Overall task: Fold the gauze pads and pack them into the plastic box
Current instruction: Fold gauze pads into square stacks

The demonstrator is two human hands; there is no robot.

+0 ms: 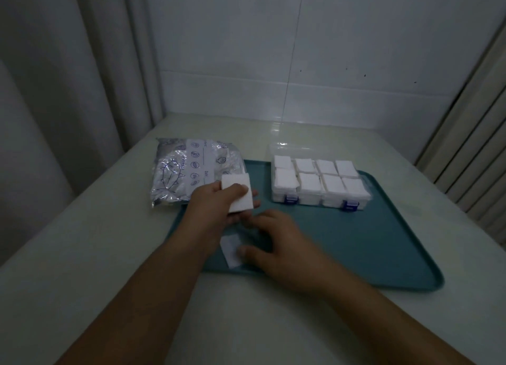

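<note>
Plastic box: eight compartments, gauze pads inside.

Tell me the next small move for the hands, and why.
Probably the right hand should fold the thin gauze sheet it presses on the tray. The left hand already holds a folded stack, and the plastic box looks full in every compartment.

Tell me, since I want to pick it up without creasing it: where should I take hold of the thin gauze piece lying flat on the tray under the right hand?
Probably pinch the thin gauze piece at its near left corner, coming from the tray's front-left. It lies flat, and the right hand covers its right edge with the thumb, so only that side is free.
</note>
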